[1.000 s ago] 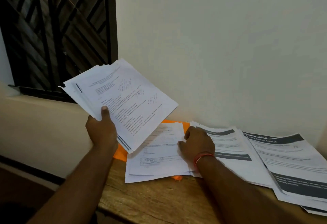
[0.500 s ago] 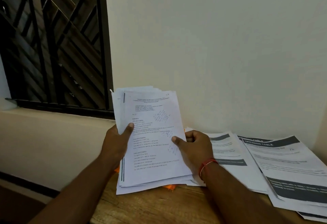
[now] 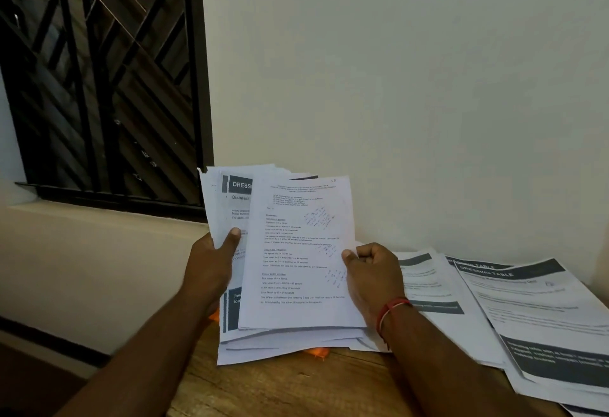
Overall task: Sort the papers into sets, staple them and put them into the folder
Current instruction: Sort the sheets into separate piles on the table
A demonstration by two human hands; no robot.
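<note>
My left hand (image 3: 212, 263) grips a thick stack of papers (image 3: 227, 209) upright above the table, thumb on its front. The sheet showing on the stack carries a dark "DRESS..." header. My right hand (image 3: 369, 276) pinches the right edge of a single sheet (image 3: 298, 251) of small text with handwritten notes, slid partly off the stack to the right. Below them lies a pile of sheets (image 3: 280, 347) on an orange folder (image 3: 316, 352), of which only slivers show.
Two more paper piles with dark header bands lie on the wooden table (image 3: 296, 387): one (image 3: 431, 284) right of my right hand, one (image 3: 543, 311) at the far right. A white wall rises close behind. A barred window (image 3: 99, 80) is at the left.
My left hand brought the stack from the left to the middle. My right hand left the pile on the table, took the top sheet's edge and drew it right, baring the headed page beneath.
</note>
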